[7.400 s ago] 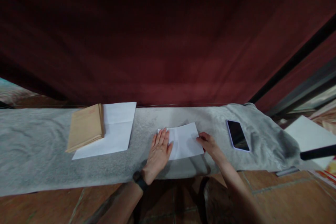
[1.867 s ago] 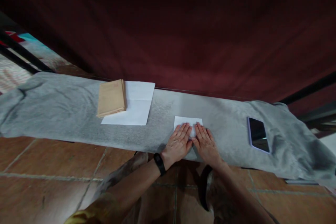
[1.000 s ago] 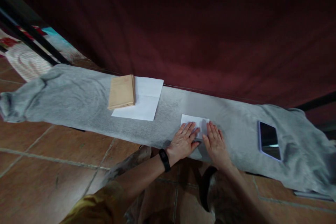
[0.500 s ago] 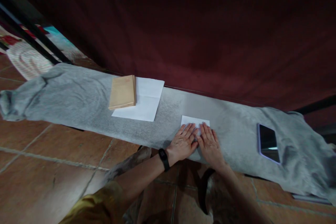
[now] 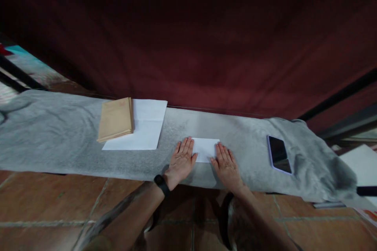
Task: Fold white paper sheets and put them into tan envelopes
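A small folded white paper (image 5: 205,149) lies on a grey cloth (image 5: 59,141) spread over the floor. My left hand (image 5: 181,160) lies flat, fingers stretched, on the paper's left edge. My right hand (image 5: 226,164) lies flat on its right edge, fingers together and straight. A black band is on my left wrist. Neither hand holds anything.
A stack of tan envelopes (image 5: 115,119) rests on larger white sheets (image 5: 145,131) to the left. A dark phone (image 5: 279,154) lies on the cloth at the right. A dark red curtain (image 5: 191,47) hangs behind. Brown floor tiles (image 5: 59,204) run along the near side.
My hands, close together over the paper's middle half a second ago, have slid apart to its left and right edges. The view has swung back to the right.
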Available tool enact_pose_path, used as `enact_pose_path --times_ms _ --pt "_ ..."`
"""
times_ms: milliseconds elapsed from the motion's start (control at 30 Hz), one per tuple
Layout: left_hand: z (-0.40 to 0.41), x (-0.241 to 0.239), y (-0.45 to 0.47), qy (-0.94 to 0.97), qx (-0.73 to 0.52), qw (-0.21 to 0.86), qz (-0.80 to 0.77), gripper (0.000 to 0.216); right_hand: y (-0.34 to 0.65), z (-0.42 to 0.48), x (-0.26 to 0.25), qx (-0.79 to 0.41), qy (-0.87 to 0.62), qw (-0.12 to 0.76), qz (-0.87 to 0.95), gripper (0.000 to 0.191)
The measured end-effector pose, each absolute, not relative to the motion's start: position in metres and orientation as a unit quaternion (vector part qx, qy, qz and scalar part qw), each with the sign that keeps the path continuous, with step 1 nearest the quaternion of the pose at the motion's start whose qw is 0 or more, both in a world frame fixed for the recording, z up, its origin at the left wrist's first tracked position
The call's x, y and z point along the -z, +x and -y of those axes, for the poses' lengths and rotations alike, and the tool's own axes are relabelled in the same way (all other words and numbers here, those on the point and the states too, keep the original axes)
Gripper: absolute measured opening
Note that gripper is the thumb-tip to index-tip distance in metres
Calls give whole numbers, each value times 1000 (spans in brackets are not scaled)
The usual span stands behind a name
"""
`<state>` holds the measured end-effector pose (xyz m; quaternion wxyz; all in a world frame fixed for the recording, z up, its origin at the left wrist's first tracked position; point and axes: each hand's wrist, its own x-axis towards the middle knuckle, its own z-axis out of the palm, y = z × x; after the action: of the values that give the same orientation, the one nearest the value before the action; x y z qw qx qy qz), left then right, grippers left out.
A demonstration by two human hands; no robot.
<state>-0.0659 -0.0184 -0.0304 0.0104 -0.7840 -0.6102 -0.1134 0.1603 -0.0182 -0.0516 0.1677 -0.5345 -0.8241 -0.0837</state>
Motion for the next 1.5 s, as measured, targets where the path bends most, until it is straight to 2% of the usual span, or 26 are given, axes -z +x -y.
enact_pose_path --times_ms 200,333,500,633,967,1067,1133,1233,1267,1367,1433,1500 --pt "16 25 -68 -786 115 29 607 58 174 14 53 57 -532 167 828 65" --pt "17 16 -64 -832 127 23 540 58 185 7 38 1 -501 145 853 70" --pt "18 9 -53 -865 105 -12 491 47 190 2 15 -51 -466 108 876 51" --pt "16 3 -52 -876 85 -15 475 39 187 2 3 -57 -453 90 885 44" --pt "16 -9 -57 -890 91 -69 442 49 185 5 0 -63 -445 99 888 56" --pt "11 -15 -60 -862 162 -96 470 38 187 2 -1 -80 -443 124 884 58" --pt "5 -19 -62 -825 241 -129 494 24 188 -2 -3 -109 -449 157 873 52" --pt "-4 -26 -65 -723 387 -230 524 13 186 -7 -6 -205 -484 259 810 29" --pt "-6 -27 -66 -673 432 -277 532 14 185 -9 -6 -250 -499 297 775 26" --pt "-11 -26 -66 -517 511 -421 542 32 180 -15 -1 -359 -535 379 664 36" --pt "-13 -19 -65 -462 507 -493 536 46 177 -19 4 -361 -566 392 629 39" --pt "-15 -9 -65 -470 476 -505 546 50 175 -23 8 -323 -599 384 623 38"
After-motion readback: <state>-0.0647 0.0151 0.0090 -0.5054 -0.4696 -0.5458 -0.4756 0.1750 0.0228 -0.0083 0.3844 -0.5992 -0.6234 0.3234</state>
